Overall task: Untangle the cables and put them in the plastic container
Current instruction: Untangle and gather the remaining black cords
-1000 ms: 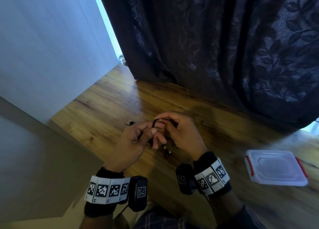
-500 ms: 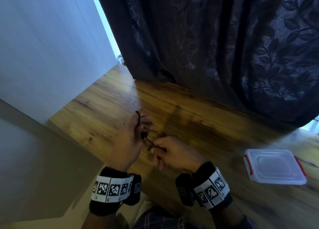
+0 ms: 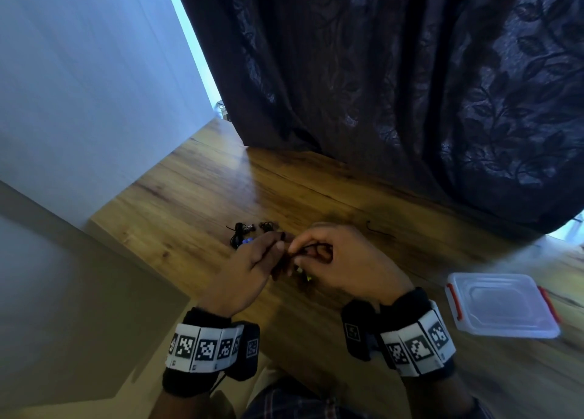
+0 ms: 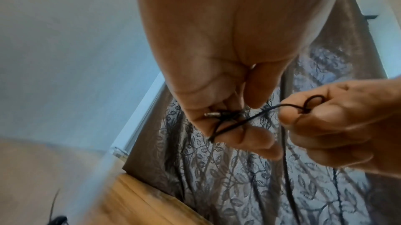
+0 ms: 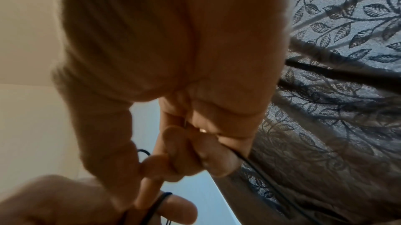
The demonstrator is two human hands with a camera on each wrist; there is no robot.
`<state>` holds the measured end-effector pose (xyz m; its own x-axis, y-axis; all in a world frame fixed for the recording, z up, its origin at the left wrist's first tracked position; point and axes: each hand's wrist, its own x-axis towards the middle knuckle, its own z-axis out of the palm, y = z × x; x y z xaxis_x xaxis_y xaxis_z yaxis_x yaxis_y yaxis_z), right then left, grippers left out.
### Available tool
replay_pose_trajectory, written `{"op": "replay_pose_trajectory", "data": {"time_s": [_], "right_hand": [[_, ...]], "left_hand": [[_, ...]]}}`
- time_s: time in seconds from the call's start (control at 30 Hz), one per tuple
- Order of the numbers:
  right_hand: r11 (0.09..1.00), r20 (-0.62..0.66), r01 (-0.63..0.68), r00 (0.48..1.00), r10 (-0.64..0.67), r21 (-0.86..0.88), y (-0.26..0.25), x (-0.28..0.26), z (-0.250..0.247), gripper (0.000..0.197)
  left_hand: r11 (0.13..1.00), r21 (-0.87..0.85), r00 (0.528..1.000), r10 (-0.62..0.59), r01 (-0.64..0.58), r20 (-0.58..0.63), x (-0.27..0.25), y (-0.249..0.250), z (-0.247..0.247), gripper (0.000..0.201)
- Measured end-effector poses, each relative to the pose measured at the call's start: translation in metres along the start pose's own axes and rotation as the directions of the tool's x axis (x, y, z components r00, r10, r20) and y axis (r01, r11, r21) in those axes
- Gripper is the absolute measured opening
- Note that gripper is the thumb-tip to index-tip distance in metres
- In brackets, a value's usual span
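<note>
A thin black cable point(image 3: 311, 248) runs between both hands above the wooden table point(image 3: 196, 203). My left hand point(image 3: 252, 267) pinches a tangled knot of it with a small metal plug point(image 4: 211, 114) between thumb and fingers. My right hand point(image 3: 341, 260) grips a loop of the same cable point(image 4: 312, 102), and a strand trails down from its curled fingers point(image 5: 256, 165). A second bundle of black cable point(image 3: 241, 233) with a blue part lies on the table just beyond the left hand. The clear plastic container point(image 3: 502, 305), with red clips and its lid on, sits at the right.
A dark leaf-patterned curtain point(image 3: 410, 87) hangs along the table's far side. A pale wall point(image 3: 79, 87) stands to the left, and the table's left edge point(image 3: 94, 226) drops off beside it. A short loose black strand point(image 3: 374, 227) lies on the wood past the right hand.
Both hands came back together; the right rose from lower down to meet the left. The cable bundle beyond the left hand now lies uncovered on the table.
</note>
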<state>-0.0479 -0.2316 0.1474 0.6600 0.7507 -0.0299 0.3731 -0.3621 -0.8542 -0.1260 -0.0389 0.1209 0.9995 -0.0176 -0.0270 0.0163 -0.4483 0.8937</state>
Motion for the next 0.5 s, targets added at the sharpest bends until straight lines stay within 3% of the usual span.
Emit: {"op": "replay_pose_trajectory", "data": {"time_s": [0.1, 0.23, 0.5], "right_hand": [[0.989, -0.130, 0.036, 0.991, -0.017, 0.147, 0.008, 0.006, -0.004, 0.013], [0.935, -0.264, 0.091, 0.964, 0.003, 0.344, 0.013, 0.011, -0.005, 0.014], [0.869, -0.453, 0.228, 0.892, -0.005, 0.440, 0.018, 0.020, 0.006, 0.011]], "left_hand": [[0.989, -0.143, 0.995, 0.050, -0.037, 0.089, -0.001, 0.005, 0.000, 0.025], [0.975, -0.211, 0.991, 0.095, -0.073, 0.099, 0.002, 0.009, 0.003, 0.022], [0.908, -0.413, 0.991, 0.107, -0.065, 0.081, 0.003, 0.016, 0.004, 0.031]]}}
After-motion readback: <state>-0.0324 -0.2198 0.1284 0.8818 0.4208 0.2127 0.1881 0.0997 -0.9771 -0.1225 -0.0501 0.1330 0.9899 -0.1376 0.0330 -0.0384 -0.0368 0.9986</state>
